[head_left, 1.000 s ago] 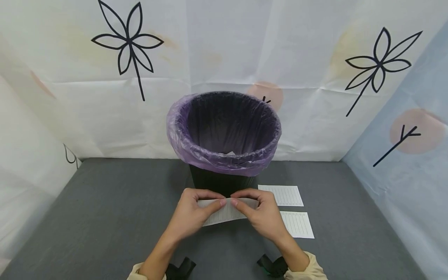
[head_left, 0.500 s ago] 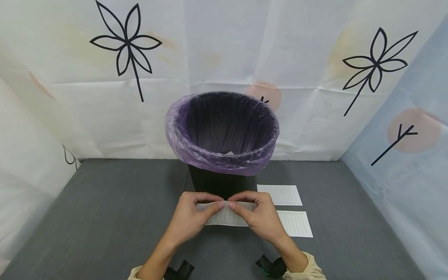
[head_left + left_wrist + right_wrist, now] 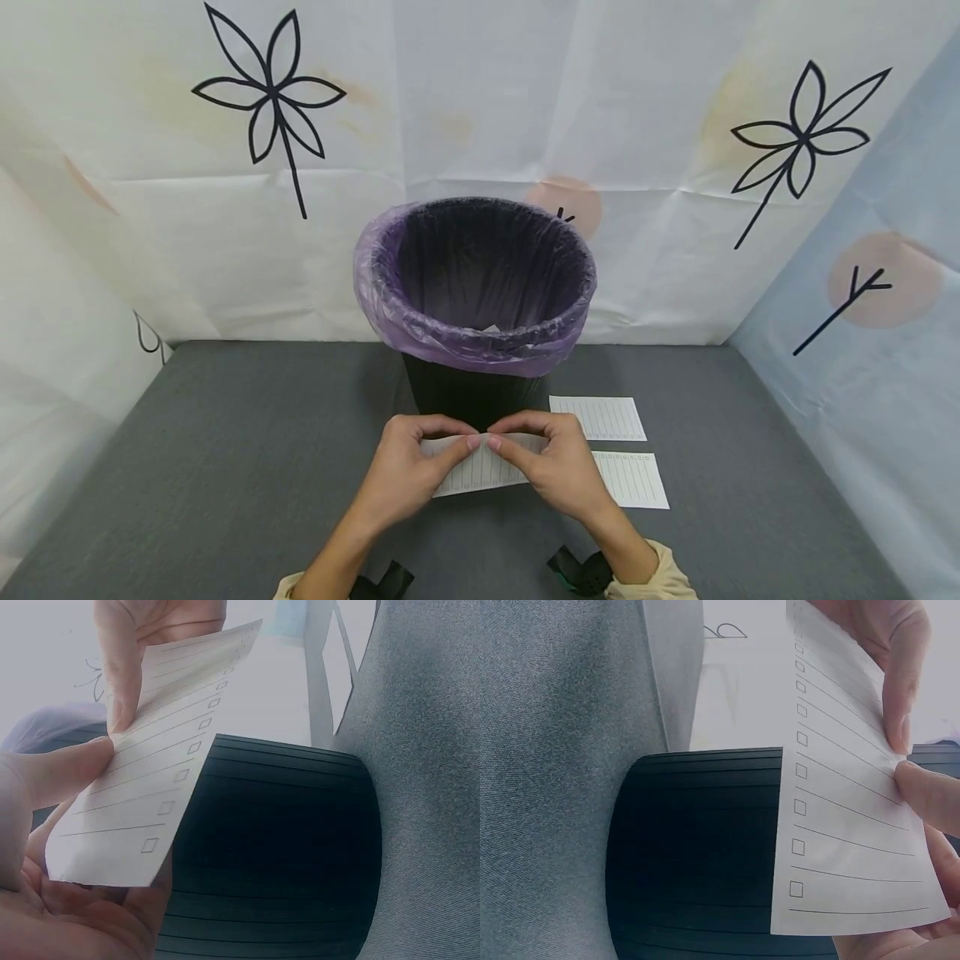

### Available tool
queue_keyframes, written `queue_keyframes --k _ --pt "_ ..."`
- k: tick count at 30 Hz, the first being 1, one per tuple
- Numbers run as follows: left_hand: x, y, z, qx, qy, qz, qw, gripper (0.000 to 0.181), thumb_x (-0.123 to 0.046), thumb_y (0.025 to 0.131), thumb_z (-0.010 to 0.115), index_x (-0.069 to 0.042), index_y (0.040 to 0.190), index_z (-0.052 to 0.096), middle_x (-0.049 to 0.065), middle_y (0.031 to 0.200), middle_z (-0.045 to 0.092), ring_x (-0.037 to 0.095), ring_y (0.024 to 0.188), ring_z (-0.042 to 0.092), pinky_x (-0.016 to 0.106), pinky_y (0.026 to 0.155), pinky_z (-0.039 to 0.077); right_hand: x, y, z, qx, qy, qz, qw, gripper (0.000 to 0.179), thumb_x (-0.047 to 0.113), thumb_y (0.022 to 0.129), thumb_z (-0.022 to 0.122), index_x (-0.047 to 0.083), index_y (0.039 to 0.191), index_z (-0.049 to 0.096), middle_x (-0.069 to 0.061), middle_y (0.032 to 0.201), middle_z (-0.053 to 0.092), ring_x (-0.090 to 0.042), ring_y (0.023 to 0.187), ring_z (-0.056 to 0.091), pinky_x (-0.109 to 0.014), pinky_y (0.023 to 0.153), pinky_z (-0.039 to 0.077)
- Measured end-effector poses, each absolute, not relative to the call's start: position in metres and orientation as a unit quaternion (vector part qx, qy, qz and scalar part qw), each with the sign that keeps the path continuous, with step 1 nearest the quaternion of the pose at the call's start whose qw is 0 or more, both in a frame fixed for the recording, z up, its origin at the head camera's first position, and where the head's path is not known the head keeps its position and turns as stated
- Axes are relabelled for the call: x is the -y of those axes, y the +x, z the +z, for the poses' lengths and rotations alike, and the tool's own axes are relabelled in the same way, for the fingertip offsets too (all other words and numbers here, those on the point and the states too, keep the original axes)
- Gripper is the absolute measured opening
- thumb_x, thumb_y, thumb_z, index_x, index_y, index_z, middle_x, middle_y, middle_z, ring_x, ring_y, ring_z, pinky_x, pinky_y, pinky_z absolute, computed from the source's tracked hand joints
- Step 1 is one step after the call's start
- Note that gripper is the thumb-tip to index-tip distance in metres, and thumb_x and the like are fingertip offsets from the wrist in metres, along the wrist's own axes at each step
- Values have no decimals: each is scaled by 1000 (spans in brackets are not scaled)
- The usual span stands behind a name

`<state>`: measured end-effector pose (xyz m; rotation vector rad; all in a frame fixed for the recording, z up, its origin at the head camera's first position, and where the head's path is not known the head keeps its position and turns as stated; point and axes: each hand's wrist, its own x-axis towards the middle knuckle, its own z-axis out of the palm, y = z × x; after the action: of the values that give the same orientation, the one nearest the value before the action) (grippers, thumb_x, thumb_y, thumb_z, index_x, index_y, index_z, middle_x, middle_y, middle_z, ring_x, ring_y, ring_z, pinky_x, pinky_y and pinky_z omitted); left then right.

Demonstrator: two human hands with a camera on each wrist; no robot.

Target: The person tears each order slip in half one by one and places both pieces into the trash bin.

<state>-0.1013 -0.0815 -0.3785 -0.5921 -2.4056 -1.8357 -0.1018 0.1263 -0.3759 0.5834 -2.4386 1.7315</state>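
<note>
Left hand and right hand pinch one ruled paper strip at lower centre of my remote feed, where I count two loose strips right of centre and one bin mid-frame.

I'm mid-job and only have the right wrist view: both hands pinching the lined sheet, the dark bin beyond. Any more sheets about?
Observer: Yes, the head view shows a far sheet and a near sheet on the table, right of the bin.
Operator: Beyond the held sheet, is anything inside the bin?
Observer: Yes, a small white piece shows inside.
Operator: What covers the rim?
Observer: A purple liner, folded outward over it.
</note>
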Motion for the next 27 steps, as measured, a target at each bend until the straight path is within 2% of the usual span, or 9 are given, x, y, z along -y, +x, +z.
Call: queue_keyframes --k 6,13,27 --pt "83 -102 -378 781 -189 -595 23 5 -14 92 76 -13 91 80 -5 88 76 14 79 70 30 71 56 -125 -102 -377 792 200 574 55 3 9 89 79 11 91 79 5 88 76 -16 87 70 -30 76 54" --pt "85 -104 -378 772 -184 -609 -6 8 -16 93 76 -8 91 80 1 84 75 15 64 67 28 57 54 -122 -101 -378 792 198 574 65 6 6 87 80 13 88 79 9 85 75 -14 80 69 -28 71 54" --pt "87 -106 -377 753 -150 -638 -61 13 -16 92 77 -3 93 80 8 81 74 20 62 69 28 54 56 -120 -100 -381 784 209 579 78 4 10 88 80 7 89 79 3 85 75 -15 78 69 -29 68 55"
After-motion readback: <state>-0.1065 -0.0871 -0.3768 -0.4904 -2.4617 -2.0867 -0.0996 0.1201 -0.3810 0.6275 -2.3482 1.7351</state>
